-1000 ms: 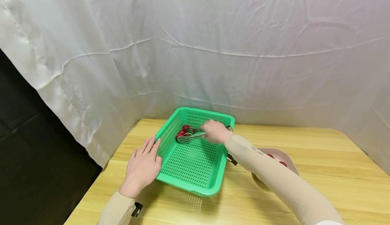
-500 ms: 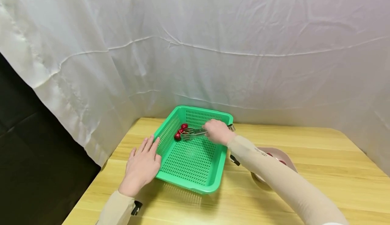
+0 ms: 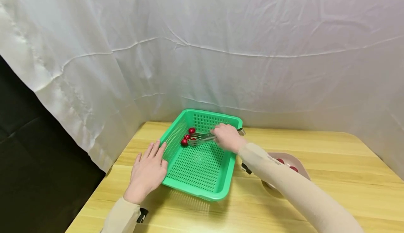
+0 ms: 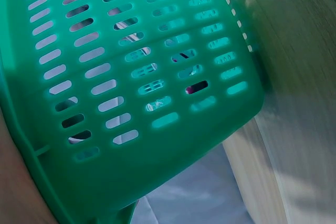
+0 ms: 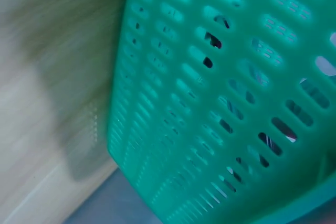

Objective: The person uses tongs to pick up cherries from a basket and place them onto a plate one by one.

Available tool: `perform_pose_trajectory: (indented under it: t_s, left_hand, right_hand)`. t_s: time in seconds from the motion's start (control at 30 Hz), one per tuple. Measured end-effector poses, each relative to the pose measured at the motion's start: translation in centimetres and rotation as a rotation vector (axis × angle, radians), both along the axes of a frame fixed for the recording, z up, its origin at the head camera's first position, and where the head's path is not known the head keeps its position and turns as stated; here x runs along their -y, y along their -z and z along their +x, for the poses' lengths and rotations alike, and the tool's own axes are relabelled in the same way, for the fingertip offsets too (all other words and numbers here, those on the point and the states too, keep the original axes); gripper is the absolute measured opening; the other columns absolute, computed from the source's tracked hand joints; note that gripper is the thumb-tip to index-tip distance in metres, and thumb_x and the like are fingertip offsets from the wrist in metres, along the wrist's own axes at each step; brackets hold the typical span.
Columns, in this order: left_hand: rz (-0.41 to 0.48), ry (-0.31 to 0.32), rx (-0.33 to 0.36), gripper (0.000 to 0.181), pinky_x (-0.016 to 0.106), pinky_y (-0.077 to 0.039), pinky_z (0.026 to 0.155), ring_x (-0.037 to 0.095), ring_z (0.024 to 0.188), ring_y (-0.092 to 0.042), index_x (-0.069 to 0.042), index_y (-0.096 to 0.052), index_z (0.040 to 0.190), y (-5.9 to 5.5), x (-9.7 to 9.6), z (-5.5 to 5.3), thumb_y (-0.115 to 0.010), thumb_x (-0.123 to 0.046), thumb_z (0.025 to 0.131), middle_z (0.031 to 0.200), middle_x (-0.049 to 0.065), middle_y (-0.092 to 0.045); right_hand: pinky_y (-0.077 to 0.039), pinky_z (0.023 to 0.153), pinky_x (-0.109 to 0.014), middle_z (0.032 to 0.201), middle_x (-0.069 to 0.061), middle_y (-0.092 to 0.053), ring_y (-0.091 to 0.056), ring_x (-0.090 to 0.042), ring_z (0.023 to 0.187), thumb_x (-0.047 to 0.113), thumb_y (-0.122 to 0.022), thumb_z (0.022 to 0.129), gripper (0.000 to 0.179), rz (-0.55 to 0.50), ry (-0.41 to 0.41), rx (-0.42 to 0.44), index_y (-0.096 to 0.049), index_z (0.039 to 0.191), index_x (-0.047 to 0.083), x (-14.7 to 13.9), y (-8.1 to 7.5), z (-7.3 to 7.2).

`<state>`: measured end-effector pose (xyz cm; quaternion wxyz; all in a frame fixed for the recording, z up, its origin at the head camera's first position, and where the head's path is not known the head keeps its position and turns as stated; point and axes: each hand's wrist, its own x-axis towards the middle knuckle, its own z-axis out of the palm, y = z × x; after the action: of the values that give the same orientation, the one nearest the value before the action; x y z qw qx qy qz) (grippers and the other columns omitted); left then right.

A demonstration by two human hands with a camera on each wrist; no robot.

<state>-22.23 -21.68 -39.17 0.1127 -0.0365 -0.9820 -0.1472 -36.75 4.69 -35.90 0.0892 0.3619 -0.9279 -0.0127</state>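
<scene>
While the left hand [image 3: 148, 170] rests left of lower centre, its fingers straight and slightly parted on the left rim of the green basket [image 3: 205, 193], the basket's wall separates it from the red fruits [image 3: 184, 142]. Right of centre, a pinkish dish [image 3: 300, 165] with red pieces [image 3: 294, 169] shows partly behind the right sleeve [image 3: 315, 205]. Farther up, the right hand [image 3: 227, 136] curls round the tongs [image 3: 202, 140]; their long axis runs nearly level, dipping slightly leftward. Both hands are about equally near the fruits, which cluster by the left wall, at the slotted tips; whether these pinch one, I cannot tell. The topmost fruit lies just beyond the tongs' line.
</scene>
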Motion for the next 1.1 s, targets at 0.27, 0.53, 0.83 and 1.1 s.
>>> perform_pose_trajectory:
  t_s: [0.27, 0.53, 0.83, 1.1]
  left_hand:
    - [0.004, 0.003, -0.016, 0.056, 0.067, -0.013, 0.111, 0.035, 0.147, -0.018, -0.012, -0.03, 0.156, -0.4, 0.0, 0.1, -0.033, -0.025, 0.101, 0.161, 0.011, -0.022]
    - [0.007, 0.0, -0.018, 0.056, 0.067, -0.013, 0.111, 0.034, 0.147, -0.017, -0.012, -0.031, 0.155, -0.4, 0.1, 0.1, -0.034, -0.024, 0.101, 0.161, 0.01, -0.023]
    - [0.012, 0.0, -0.021, 0.055, 0.067, -0.014, 0.111, 0.034, 0.147, -0.018, -0.011, -0.032, 0.155, -0.2, 0.2, 0.1, -0.034, -0.023, 0.101, 0.161, 0.011, -0.023]
    - [0.009, 0.004, -0.018, 0.056, 0.067, -0.013, 0.111, 0.035, 0.147, -0.017, -0.011, -0.032, 0.155, 0.1, 0.5, -0.1, -0.033, -0.024, 0.101, 0.161, 0.011, -0.022]
  right_hand:
    - [-0.052, 0.084, -0.045, 0.116, -0.009, -0.067, -0.059, -0.029, 0.106, 0.015, -0.073, 0.089, 0.041, -0.039, -0.035, -0.055, -0.065, 0.129, 0.005, -0.7, -0.4, 1.3]
    - [-0.051, 0.086, -0.046, 0.12, -0.011, -0.066, -0.059, -0.032, 0.111, 0.015, -0.073, 0.089, 0.045, -0.088, -0.054, -0.083, -0.063, 0.131, 0.004, -1.4, -0.3, 2.0]
    - [-0.05, 0.086, -0.045, 0.12, -0.009, -0.066, -0.057, -0.028, 0.104, 0.014, -0.072, 0.09, 0.043, -0.138, -0.062, -0.101, -0.063, 0.131, 0.005, -2.8, -0.3, 3.0]
    - [-0.047, 0.091, -0.042, 0.12, -0.01, -0.066, -0.057, -0.027, 0.103, 0.009, -0.072, 0.089, 0.043, -0.206, -0.073, -0.114, -0.063, 0.131, 0.005, -4.1, -0.4, 4.2]
